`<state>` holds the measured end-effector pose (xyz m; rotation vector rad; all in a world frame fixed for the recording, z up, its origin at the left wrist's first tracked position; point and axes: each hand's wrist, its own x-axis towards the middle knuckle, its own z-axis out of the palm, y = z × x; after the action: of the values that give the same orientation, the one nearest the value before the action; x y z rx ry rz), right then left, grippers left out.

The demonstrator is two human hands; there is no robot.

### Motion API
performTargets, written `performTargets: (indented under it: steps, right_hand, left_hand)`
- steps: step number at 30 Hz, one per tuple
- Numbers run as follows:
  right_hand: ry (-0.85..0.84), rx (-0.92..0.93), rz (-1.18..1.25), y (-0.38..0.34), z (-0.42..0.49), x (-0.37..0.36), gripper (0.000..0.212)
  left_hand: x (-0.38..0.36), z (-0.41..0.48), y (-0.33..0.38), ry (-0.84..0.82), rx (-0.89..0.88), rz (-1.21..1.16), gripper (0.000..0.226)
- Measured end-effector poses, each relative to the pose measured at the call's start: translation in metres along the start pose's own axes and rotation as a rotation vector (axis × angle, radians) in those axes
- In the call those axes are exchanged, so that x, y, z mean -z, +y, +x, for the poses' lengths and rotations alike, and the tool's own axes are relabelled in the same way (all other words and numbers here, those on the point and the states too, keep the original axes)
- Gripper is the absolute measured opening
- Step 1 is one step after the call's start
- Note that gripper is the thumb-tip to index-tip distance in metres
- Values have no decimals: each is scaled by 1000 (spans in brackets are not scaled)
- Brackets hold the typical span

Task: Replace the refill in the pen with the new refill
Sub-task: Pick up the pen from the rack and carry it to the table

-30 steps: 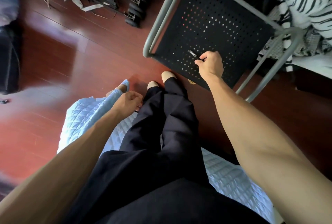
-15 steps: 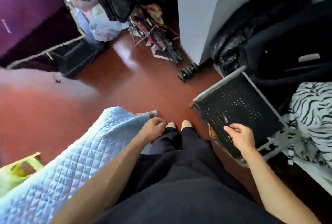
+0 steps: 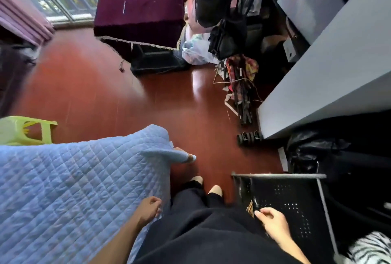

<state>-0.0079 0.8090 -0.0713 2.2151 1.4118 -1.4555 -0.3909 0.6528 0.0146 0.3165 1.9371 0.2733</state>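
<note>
My right hand (image 3: 273, 224) rests low on the right, over the black perforated chair seat (image 3: 296, 200). Its fingers are closed on a thin dark pen (image 3: 255, 204) that sticks up past the thumb. A small orange-yellow thing (image 3: 250, 208) lies just left of the pen; I cannot tell what it is. My left hand (image 3: 149, 208) sits at the edge of the blue quilt (image 3: 74, 189), fingers curled in, with nothing visible in it. No separate refill can be made out.
My legs in black trousers (image 3: 201, 232) run down the middle. Red wooden floor (image 3: 127, 98) lies ahead. A grey desk (image 3: 328, 69) and black bags stand to the right, a folded stroller (image 3: 243, 94) beside them, and a green plastic stool (image 3: 27, 130) on the left.
The view has tilted up and away from the chair, so both hands now sit lower in frame. The right hand keeps hold of the pen; the left hand stays curled by the quilt.
</note>
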Motion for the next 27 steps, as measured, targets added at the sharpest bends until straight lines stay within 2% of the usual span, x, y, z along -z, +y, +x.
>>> performTargets:
  steps: [6,11,14,17,21,25,27]
  right_hand:
    - [-36,140,-110,-94,35,-2,19]
    - [-28,238,-99,-194,67,-7,18]
    - [-31,279,-110,-250,87,-10,17]
    - [-39,294,-164,-299,104,-13,13]
    - [-28,299,-228,-350,122,-14,16]
    - [-39,303,-261,-391,142,-16,16]
    - [-58,309,-272,-414,153,-18,17]
  left_hand:
    - [15,-4,-10,73,101,-188,18]
    - [40,22,-14,78,186,-156,19]
    - [64,52,-1,80,200,-117,32]
    - [98,85,33,69,197,-79,32]
    - [145,133,102,35,142,-119,47]
    - [192,170,181,59,36,-206,20]
    - [216,190,218,84,-12,-281,16]
